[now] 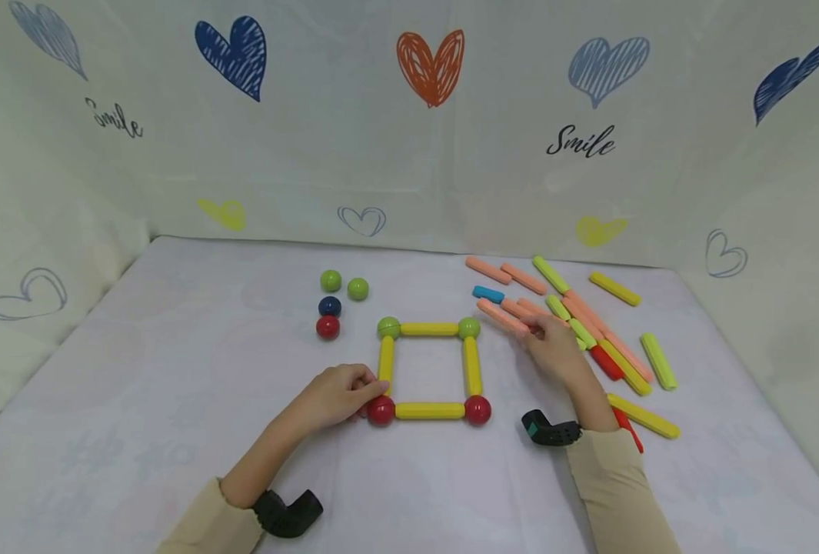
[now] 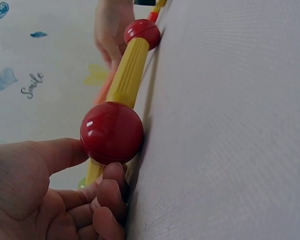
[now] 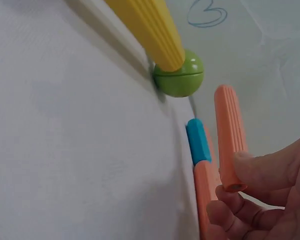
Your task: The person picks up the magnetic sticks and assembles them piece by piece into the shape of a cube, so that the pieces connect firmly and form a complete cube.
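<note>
White cloth (image 1: 139,362) — right hand (image 1: 556,350) closed on ribbed rod (image 3: 229,120) (left hand (image 1: 333,394) around glossy ball (image 2: 112,133))

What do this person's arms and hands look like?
The left sleeve and right sleeve are beige. The left wrist device and right wrist device are black and bent, the right with a green patch. Left hand and right hand wear no gloves.

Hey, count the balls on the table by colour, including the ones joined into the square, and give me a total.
Green balls: 4, two loose and two on the square
Red balls: 3, one loose and two on the square
Dark blue ball: 1, loose
Total: 8
</note>
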Motion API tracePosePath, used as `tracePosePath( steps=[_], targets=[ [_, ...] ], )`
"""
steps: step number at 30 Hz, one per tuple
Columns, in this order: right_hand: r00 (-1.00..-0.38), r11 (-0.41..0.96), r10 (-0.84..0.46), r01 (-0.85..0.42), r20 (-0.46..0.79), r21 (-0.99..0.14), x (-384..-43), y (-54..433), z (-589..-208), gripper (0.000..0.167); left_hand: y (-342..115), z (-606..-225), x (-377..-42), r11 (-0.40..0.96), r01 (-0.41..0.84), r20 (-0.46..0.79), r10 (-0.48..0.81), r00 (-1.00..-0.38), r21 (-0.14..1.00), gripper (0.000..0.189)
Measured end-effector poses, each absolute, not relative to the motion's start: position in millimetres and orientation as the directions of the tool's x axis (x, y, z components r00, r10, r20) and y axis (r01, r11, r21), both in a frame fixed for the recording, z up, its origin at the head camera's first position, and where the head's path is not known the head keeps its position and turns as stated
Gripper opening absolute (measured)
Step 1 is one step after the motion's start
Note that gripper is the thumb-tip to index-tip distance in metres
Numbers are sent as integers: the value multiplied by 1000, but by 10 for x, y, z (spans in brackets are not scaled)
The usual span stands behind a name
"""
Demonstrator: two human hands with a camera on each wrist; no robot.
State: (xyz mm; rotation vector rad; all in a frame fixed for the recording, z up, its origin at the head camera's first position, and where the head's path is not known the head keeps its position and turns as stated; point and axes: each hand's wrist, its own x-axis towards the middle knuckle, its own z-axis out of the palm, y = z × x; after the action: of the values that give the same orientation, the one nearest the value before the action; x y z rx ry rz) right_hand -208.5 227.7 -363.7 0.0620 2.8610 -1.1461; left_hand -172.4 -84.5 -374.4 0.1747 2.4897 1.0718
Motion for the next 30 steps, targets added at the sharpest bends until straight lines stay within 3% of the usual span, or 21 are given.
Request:
tracePosePath(
  steps=[8, 11, 17, 30],
  targets=[
    [-996, 726, 11, 71, -91, -684, -1992, 2160, -3455, 39, -850, -3752, -1729, 690, -52, -329, 276, -903, 722, 19],
    [-997, 700, -62, -4, -55, -714, -1942, 2087, -3384, 39, -854, -3751, -1731, 687, -49, -327, 282, -902, 725, 19],
    [-977, 685, -212, -165, 23, -709, -1823, 1866, -3309, 23, -860, -3745, -1725, 678, -39, -320, 296, -900, 734, 19],
    [-906, 719, -422, -315, -30, -619, -1631, 1451, -3316, 19, -872, -3772, -1744, 657, -45, -319, 305, -897, 753, 18]
  ],
)
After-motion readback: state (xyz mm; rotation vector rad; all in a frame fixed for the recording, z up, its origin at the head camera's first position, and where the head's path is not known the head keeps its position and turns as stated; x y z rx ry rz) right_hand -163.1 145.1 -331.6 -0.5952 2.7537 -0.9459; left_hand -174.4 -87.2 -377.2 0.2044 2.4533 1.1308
